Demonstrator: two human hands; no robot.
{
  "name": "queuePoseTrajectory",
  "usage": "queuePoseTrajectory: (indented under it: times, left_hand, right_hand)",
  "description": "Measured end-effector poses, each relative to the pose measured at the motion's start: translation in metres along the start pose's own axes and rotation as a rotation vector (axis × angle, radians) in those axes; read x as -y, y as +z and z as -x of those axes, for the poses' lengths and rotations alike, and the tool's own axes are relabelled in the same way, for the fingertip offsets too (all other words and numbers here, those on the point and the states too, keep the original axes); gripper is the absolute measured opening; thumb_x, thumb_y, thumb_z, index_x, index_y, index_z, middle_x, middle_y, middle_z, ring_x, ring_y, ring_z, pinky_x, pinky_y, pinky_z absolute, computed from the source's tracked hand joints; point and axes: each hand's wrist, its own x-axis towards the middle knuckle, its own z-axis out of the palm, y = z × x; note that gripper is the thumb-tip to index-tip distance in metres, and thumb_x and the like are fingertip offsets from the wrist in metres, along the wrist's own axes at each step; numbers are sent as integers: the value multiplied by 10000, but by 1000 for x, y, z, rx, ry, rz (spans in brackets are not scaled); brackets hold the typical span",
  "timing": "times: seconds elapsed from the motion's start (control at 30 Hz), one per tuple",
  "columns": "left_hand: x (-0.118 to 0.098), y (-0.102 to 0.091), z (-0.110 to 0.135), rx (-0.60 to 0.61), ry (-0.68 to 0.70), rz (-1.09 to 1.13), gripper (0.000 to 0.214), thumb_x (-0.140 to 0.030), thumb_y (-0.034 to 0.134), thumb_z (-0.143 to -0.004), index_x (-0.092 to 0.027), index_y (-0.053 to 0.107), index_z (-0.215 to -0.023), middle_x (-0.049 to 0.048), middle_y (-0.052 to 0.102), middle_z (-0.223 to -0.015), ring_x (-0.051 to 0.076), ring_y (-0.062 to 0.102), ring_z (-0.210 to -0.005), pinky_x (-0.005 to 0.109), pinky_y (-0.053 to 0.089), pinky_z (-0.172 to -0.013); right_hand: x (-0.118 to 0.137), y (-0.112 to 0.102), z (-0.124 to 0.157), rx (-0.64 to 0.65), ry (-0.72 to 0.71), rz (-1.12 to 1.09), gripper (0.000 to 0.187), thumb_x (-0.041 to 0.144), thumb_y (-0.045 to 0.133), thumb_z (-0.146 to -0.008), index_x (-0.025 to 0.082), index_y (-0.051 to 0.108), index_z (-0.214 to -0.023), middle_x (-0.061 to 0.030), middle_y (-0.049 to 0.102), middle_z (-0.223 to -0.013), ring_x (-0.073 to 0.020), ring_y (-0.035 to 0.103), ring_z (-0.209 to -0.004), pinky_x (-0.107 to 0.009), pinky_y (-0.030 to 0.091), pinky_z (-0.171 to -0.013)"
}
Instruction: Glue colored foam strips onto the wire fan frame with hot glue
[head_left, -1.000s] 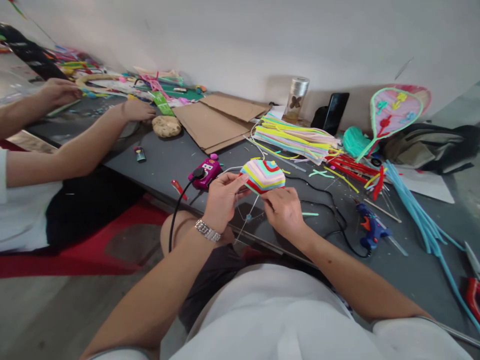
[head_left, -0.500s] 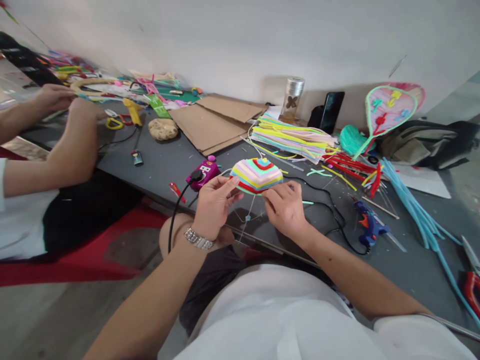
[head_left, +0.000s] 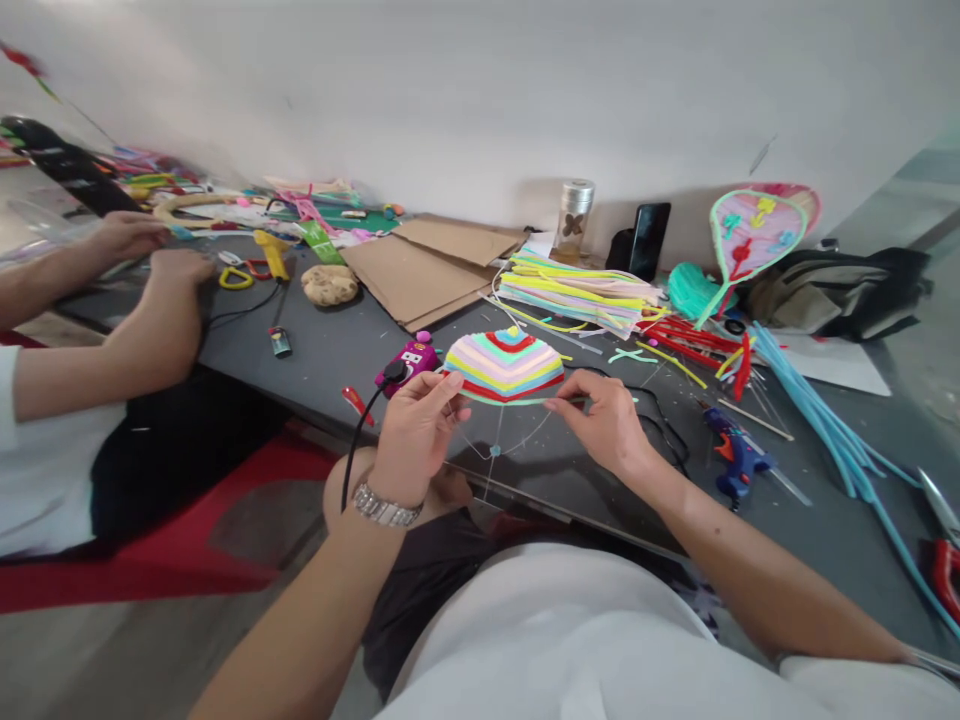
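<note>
A person's left hand (head_left: 415, 435), a metal watch at the wrist, gripped the left edge of a striped craft panel (head_left: 504, 365) in pastel, red and green bands, holding it up in the air over the edge of a grey table (head_left: 322, 340). The right hand (head_left: 600, 420) pinched the panel's lower right edge between thumb and forefinger. A thin wire frame (head_left: 495, 450) hung below the panel, between the two hands. Just beyond the left hand sat a pink plug (head_left: 409, 365) with a black cable (head_left: 358, 440) running down past the wrist. A stack of striped strips (head_left: 577, 295) lay farther up the table, with a blue glue gun (head_left: 735, 455) off to the right and cardboard sheets (head_left: 427, 255) at the back. At left, a co-worker's hands (head_left: 150, 250) worked near yellow scissors (head_left: 236, 277) at the far end of the table.
</note>
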Motion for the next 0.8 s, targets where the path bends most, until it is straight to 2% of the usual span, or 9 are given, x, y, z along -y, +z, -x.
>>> queuePoseTrajectory:
  times: [0.07, 0.17, 0.27, 0.37, 0.47, 0.53, 0.63, 0.7, 0.8]
  left_hand:
    - [-2, 0, 3, 2, -13, -2, 531, -375, 1023, -423, -163, 589, -642, -49, 636, -641, 68, 608, -571, 141, 460, -453]
    - [-5, -2, 6, 19, -21, -1, 508, -355, 1019, -450, -168, 599, -665, -54, 637, -645, 62, 605, -572, 130, 444, -444]
    - [-7, -5, 6, 30, -21, -18, 482, -338, 1013, -477, -170, 610, -682, -57, 628, -629, 65, 610, -572, 128, 446, -449]
    - [-7, -7, 6, 38, -21, -35, 478, -336, 1012, -480, -170, 609, -676, -58, 619, -610, 65, 606, -562, 125, 441, -446]
    - [-7, -9, 6, 65, -23, -50, 452, -337, 998, -527, -169, 597, -651, -66, 587, -578, 48, 568, -534, 114, 433, -447]
    - [-6, -10, 6, 82, -26, -53, 451, -333, 993, -545, -168, 581, -620, -73, 540, -530, 43, 541, -512, 109, 428, -445]
    - [-5, -12, 5, 100, -34, -51, 461, -321, 992, -549, -167, 558, -581, -76, 490, -481, 42, 518, -494, 105, 429, -450]
    - [-5, -13, 4, 92, -34, -47, 465, -321, 988, -556, -164, 550, -569, -71, 501, -486, 40, 522, -501, 102, 427, -454]
    - [-5, -13, 3, 61, -35, -40, 481, -331, 992, -537, -161, 543, -566, -62, 539, -513, 44, 554, -526, 97, 419, -453]
  right_hand:
    - [1, -6, -4, -10, 26, -15, 148, 278, 762, -825, 237, 629, -774, 25, 698, -696, -158, 610, -619, -303, 420, -693]
    - [0, -15, -10, 13, 10, -58, 78, 236, 732, -822, 239, 680, -880, -2, 752, -798, -186, 682, -723, -296, 456, -700]
    - [-2, -24, -16, 63, -100, -91, 54, 219, 680, -865, 236, 727, -884, -31, 780, -865, -197, 704, -779, -318, 482, -763]
    - [-4, -32, -22, 94, -230, -93, 92, 221, 668, -885, 234, 748, -840, -34, 765, -817, -185, 672, -730, -320, 466, -747]
    - [-8, -36, -27, 153, -279, -112, 133, 231, 648, -911, 240, 749, -826, -26, 739, -771, -168, 635, -674, -307, 455, -705]
    - [-10, -35, -28, 184, -286, -147, 142, 253, 641, -927, 248, 744, -830, -25, 741, -797, -172, 650, -709, -311, 473, -729]
    - [-12, -32, -27, 138, -315, -142, 111, 275, 663, -930, 254, 737, -851, -39, 757, -894, -199, 685, -860, -352, 486, -850]
    - [-10, -30, -23, 54, -346, -33, 100, 264, 676, -928, 246, 741, -854, -59, 751, -985, -219, 672, -962, -395, 457, -925]
    - [-7, -25, -16, -77, -381, 155, 135, 246, 653, -948, 239, 753, -859, -76, 733, -1014, -228, 640, -980, -418, 432, -911]
